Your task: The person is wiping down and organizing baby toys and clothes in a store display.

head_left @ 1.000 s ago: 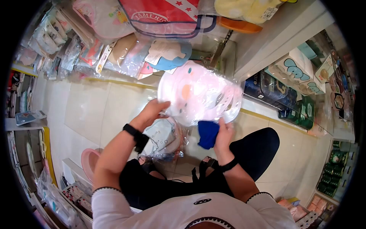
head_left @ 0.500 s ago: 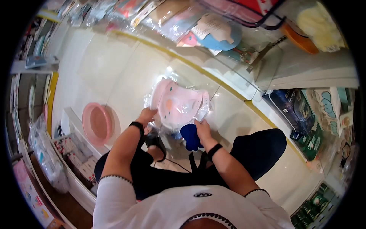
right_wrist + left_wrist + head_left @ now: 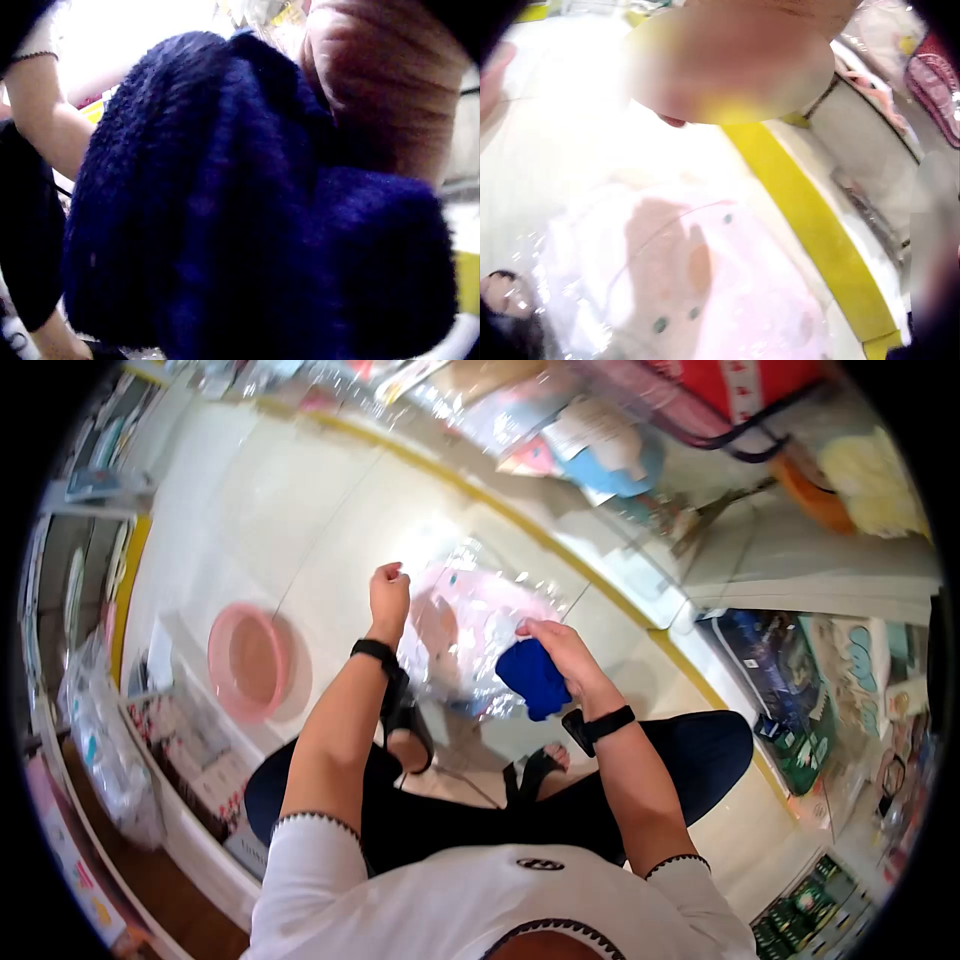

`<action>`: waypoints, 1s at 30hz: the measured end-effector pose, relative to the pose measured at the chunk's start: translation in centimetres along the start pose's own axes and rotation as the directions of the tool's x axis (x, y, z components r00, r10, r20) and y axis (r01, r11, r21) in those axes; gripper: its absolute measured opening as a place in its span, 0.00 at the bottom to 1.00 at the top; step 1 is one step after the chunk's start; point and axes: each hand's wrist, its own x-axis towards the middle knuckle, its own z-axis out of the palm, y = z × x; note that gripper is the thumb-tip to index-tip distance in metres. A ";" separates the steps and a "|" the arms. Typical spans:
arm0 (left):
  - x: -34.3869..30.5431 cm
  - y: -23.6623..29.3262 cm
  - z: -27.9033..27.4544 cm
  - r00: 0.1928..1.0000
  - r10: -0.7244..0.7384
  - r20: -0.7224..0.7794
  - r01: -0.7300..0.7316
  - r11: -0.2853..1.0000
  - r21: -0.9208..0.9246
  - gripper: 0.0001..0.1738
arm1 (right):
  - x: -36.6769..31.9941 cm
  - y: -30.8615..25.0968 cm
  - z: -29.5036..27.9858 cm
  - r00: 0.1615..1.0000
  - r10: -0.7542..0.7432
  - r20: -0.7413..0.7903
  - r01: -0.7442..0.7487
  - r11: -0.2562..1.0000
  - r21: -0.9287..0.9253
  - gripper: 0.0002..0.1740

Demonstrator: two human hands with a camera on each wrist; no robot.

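A pink baby bib (image 3: 485, 598) in a clear, shiny plastic bag lies on the tiled floor between the feet and the shelf. My left hand (image 3: 390, 600) hovers above its left side with fingers loosely curled and nothing visible in them; its shadow falls across the bib (image 3: 742, 300) in the left wrist view. My right hand (image 3: 562, 650) grips a bunched dark blue cloth (image 3: 535, 678) by the bib's lower right side. Seen from the right wrist, the fuzzy cloth (image 3: 225, 195) fills most of the view and hides the fingers.
A pink basin (image 3: 248, 662) is on the floor to the left, beside low white drawers (image 3: 190, 760) of small goods. A yellow-edged shelf base (image 3: 500, 510) runs diagonally ahead, with bagged goods above it. Dark packages (image 3: 775, 680) stand at right. Sandalled feet are near the bib.
Both hands held the bagged bib up and lowered it to the floor. My left hand has let go and lifted away. The blue cloth has stayed in my right hand, now off the bib's edge.
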 end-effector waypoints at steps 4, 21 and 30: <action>-1.2 10.4 4.9 0.899 0.310 0.309 -0.223 0.932 -0.286 0.13 | -1.8 -7.7 -1.4 0.974 -0.187 0.126 0.137 0.935 0.328 0.19; -1.2 23.5 14.0 0.796 -0.041 0.604 0.453 0.702 -0.550 0.25 | -7.6 -7.4 -11.5 0.911 -0.313 -0.268 0.315 0.948 -0.039 0.12; -0.3 23.2 10.3 0.971 0.148 0.189 -0.058 0.909 -0.412 0.23 | -7.2 -7.2 -13.7 0.944 -0.192 -0.269 0.151 0.974 -0.166 0.15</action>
